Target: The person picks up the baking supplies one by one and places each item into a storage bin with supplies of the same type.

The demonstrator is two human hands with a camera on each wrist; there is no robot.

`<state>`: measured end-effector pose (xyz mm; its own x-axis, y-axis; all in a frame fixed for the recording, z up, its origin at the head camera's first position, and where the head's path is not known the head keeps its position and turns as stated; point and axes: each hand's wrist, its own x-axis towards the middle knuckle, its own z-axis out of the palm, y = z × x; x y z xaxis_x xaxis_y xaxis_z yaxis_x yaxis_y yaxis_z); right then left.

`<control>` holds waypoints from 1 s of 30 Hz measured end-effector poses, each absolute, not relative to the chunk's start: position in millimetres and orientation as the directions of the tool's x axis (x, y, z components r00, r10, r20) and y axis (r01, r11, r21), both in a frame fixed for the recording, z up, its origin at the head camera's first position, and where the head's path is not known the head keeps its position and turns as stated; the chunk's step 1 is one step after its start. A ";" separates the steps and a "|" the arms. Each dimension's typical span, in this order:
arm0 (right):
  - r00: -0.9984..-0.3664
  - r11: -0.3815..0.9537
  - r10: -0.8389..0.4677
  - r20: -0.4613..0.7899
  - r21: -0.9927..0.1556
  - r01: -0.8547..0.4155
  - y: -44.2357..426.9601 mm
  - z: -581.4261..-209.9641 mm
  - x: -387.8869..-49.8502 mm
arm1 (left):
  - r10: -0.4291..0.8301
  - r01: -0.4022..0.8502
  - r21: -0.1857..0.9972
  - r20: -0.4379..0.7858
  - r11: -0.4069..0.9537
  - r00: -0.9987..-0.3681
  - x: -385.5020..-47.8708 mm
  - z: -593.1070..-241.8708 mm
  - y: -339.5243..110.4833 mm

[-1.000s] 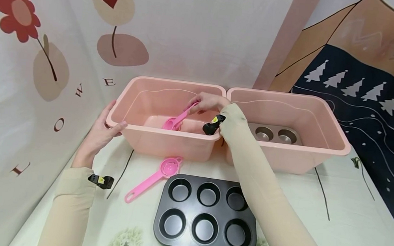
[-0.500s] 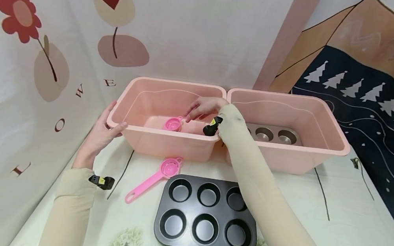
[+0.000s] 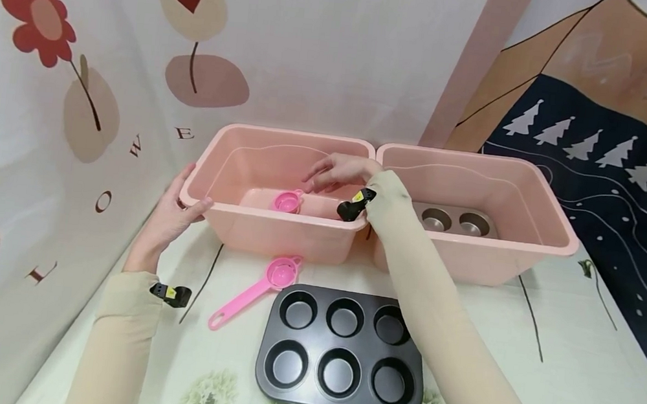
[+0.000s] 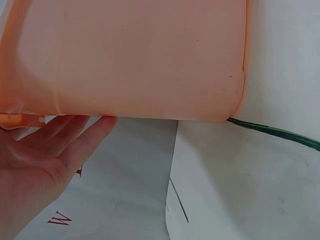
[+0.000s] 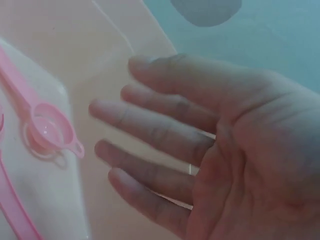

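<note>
My right hand (image 3: 340, 172) hovers inside the left pink bin (image 3: 279, 237), fingers spread and holding nothing. Below and left of it, a pink egg separator (image 3: 286, 202) lies on the bin floor; the front wall hides its handle in the head view. The right wrist view shows that egg separator (image 5: 47, 127) apart from my fingertips. At its left edge is another pink handle (image 5: 17, 205), partly cut off. My left hand (image 3: 167, 216) rests at the bin's left front corner, thumb by the front rim, with fairly straight fingers touching the side wall.
Outside the bin, a second pink egg separator (image 3: 250, 292) lies on the table, beside a dark muffin tin (image 3: 341, 353). The right pink bin (image 3: 470, 258) adjoins the left one and holds a brownish-grey muffin tin (image 3: 456, 213). A printed cloth backdrop (image 3: 315, 45) stands behind.
My right hand has let go of the egg separator, which now lies on the bin floor, and its fingers have spread. My left hand has stayed at the bin's corner.
</note>
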<state>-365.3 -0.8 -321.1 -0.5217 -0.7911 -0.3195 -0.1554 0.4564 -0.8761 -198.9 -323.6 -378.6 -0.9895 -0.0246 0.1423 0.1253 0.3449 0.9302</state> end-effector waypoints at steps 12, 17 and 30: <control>-0.573 0.354 -0.794 -0.201 -0.920 -0.168 -0.4 -308.1 -364.8 | -0.010 0.129 0.952 0.138 0.277 -0.990 -202.8 -383.3 -324.3; -0.601 0.354 -0.778 -0.182 -0.918 -0.181 2.0 -302.3 -362.4 | -0.002 0.124 0.947 0.131 0.298 -0.991 -203.1 -379.2 -324.0; -0.642 0.321 -0.761 -0.097 -0.916 -0.242 12.1 -295.1 -345.2 | 0.011 0.139 0.950 0.141 0.280 -0.990 -203.6 -379.0 -323.7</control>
